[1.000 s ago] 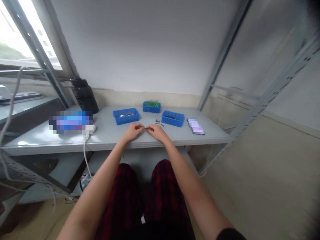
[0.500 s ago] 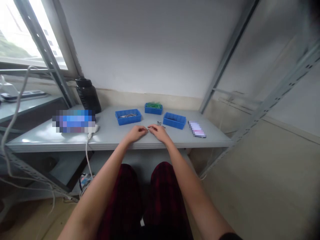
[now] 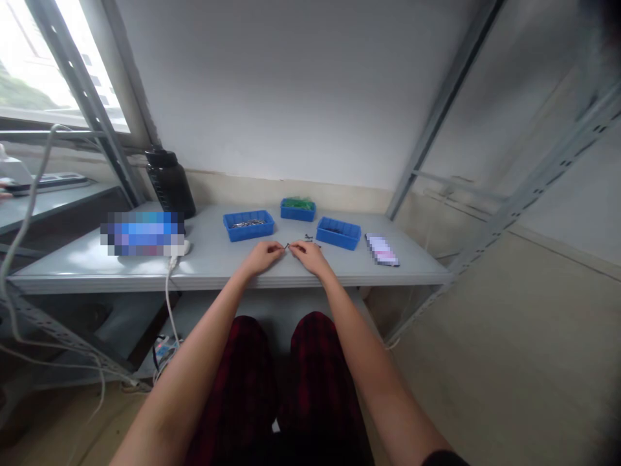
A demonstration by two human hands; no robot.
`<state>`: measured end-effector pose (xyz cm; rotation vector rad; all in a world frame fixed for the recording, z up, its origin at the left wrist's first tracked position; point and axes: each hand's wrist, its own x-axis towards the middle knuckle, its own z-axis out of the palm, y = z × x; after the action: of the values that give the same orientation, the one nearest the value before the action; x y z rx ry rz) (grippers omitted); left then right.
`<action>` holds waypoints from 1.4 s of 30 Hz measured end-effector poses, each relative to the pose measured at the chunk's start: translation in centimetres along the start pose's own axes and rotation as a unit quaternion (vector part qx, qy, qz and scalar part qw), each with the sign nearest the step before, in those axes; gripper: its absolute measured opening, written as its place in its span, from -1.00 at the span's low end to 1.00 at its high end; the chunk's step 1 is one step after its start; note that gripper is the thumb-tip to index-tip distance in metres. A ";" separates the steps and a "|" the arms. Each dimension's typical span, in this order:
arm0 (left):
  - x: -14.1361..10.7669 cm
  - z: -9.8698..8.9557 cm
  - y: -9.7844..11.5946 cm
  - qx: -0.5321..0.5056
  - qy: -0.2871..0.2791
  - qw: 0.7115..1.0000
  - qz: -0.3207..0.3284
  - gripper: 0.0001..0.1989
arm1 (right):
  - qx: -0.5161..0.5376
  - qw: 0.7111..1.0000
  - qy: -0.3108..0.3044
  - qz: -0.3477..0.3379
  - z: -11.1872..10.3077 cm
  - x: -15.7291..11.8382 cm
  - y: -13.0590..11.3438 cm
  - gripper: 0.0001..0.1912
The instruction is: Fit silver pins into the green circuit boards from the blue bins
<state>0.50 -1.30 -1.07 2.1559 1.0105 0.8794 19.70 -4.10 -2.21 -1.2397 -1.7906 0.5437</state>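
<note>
My left hand (image 3: 264,257) and my right hand (image 3: 307,254) nearly meet above the front of the grey table. A small dark screw (image 3: 286,246) shows between their fingertips, with the fingers of both hands pinched round it. Several dark screws (image 3: 309,238) lie just behind my right hand. Beyond my left hand stands a blue bin (image 3: 249,233) of silvery small parts. A second blue bin (image 3: 338,241) with dark parts is to the right, and a third blue bin (image 3: 297,214) with green material sits at the back middle.
A black bottle (image 3: 171,184) stands at the back left, behind a blurred-out device (image 3: 145,234) with a white cable (image 3: 169,291). Near the right end lies a phone (image 3: 381,250). Metal shelf posts (image 3: 446,103) rise at both sides of the table (image 3: 208,262).
The fingertips of my hands have moved slightly apart, and more of the dark screw shows between them. The bins have not moved.
</note>
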 end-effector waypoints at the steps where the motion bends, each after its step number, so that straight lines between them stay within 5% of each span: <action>1: 0.0 0.0 0.0 0.000 0.001 1.000 -0.001 -0.64 | -0.002 1.000 0.004 0.001 0.0 0.0 -0.1 -0.73; 10: 0.0 0.0 -0.2 -0.003 -0.003 1.000 -0.002 -0.69 | -0.029 1.000 -0.003 0.005 -0.1 -0.1 -0.2 -0.73; 24: -0.1 -0.1 0.1 -0.004 0.021 1.000 0.010 -0.70 | -0.218 0.970 -0.092 -0.048 0.3 0.1 -1.0 -0.81; 27: -0.1 0.1 -0.1 0.001 0.039 0.999 -0.014 -0.59 | -0.260 0.959 -0.103 -0.043 -1.8 0.8 -1.6 -0.84; 33: -0.1 0.1 -0.1 -0.010 0.038 0.999 -0.032 -0.60 | -0.372 0.927 -0.017 0.038 -9.8 4.2 -2.0 -0.72; 36: -0.2 0.0 0.0 -0.010 0.036 0.999 -0.032 -0.63 | -0.412 0.909 0.005 0.072 -11.9 4.5 -1.7 -0.69; 42: 0.0 0.1 -0.2 -0.004 0.044 0.998 -0.035 -0.69 | -0.426 0.899 -0.037 0.089 -7.0 1.3 -0.7 -0.70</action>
<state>0.51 -1.25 -1.32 2.0779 1.1159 0.9500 24.99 -4.02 2.58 -1.9974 -2.0654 -0.1546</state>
